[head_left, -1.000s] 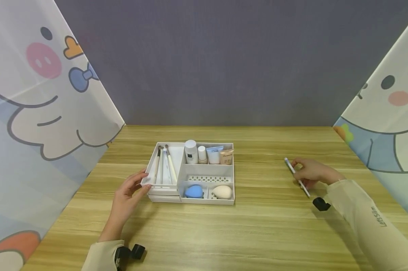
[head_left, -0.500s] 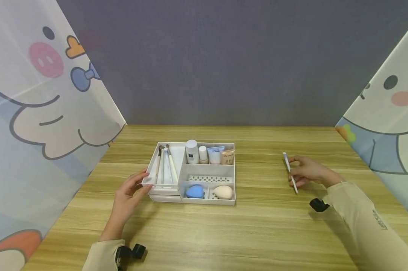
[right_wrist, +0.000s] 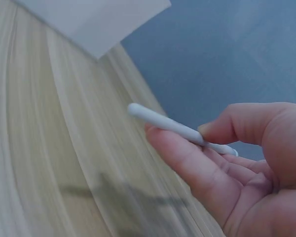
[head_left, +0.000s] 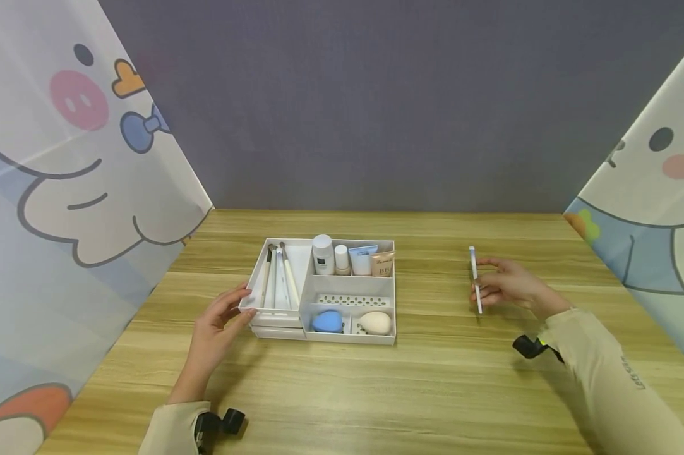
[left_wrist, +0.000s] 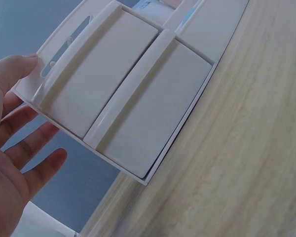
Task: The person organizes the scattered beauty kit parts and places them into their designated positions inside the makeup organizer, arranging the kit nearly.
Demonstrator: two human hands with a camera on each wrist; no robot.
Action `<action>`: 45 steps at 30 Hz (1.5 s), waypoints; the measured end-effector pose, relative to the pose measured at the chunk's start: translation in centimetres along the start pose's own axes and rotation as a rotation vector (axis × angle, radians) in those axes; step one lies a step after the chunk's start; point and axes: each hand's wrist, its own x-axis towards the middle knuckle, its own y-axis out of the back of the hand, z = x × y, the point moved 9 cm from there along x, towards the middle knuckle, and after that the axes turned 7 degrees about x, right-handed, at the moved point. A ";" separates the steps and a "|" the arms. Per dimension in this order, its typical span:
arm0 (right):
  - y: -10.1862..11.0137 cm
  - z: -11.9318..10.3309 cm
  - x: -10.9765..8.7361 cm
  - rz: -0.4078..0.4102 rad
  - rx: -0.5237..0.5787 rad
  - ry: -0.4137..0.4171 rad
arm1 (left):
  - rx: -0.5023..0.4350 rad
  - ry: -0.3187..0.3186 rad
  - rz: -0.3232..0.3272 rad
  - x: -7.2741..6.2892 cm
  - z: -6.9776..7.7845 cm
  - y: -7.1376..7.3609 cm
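My left hand (head_left: 213,328) grips the front left corner of a white makeup organizer (head_left: 350,338). In the left wrist view the thumb lies on its front beside a drawer (left_wrist: 106,64), with the fingers around the side. Off to the right, my right hand (head_left: 512,287) pinches a slim white pen-like stick (head_left: 473,259) between thumb and fingers. The right wrist view shows this stick (right_wrist: 163,122) held above the table, its shadow below. Its exact kind cannot be told. Several makeup brushes (head_left: 287,275) lie in the organizer's left compartment.
Bottles (head_left: 323,256) and tubes (head_left: 361,260) stand in the organizer's back row. A blue sponge (head_left: 327,321) and a cream sponge (head_left: 376,323) sit in its front cells. Behind the wooden table (head_left: 410,392) rises a grey wall (head_left: 387,107), with cartoon-printed panels (head_left: 57,158) at the sides.
My right hand has moved a little left and away from me with the white stick, which has turned more upright in the head view. The left hand keeps its hold on the organizer.
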 end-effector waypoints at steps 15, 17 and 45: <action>-3.0 -1.5 0.9 -0.023 0.198 0.097 | -0.028 -0.019 -0.004 0.2 0.2 -0.1; -3.6 -1.8 1.0 -0.025 0.205 0.103 | -0.027 -0.019 -0.001 0.2 0.2 -0.1; -11.0 -4.3 4.2 -0.113 0.276 0.159 | -0.027 -0.020 0.003 0.1 0.4 0.0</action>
